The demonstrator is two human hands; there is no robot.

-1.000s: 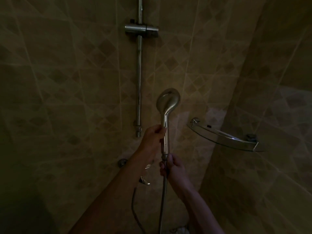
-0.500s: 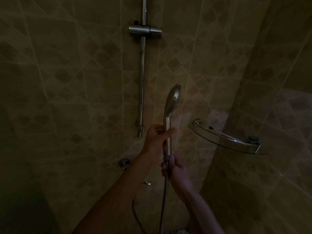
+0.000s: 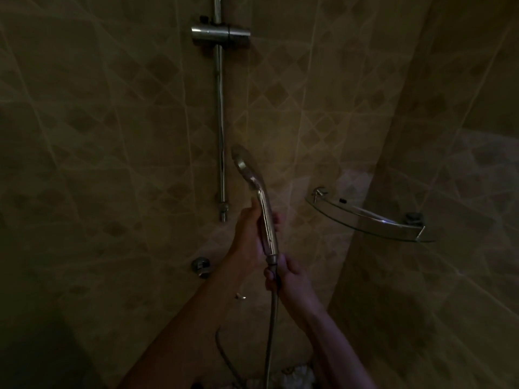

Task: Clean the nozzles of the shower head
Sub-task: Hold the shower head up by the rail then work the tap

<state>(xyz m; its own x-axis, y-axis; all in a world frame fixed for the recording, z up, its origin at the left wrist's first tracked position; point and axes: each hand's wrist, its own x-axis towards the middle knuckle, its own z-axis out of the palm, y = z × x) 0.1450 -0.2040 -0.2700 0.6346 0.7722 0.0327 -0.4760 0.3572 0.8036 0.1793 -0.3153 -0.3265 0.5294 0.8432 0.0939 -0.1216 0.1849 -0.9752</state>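
1. My left hand (image 3: pixel 250 237) grips the shower head (image 3: pixel 254 197) by its handle, fingers wrapped round it.
2. My right hand (image 3: pixel 289 279) grips the hose (image 3: pixel 270 332) just below the handle.
3. Head tilts up-left, beside the rail (image 3: pixel 221 122); nozzle face not visible.
4. Glass shelf (image 3: pixel 365 217) to the right.
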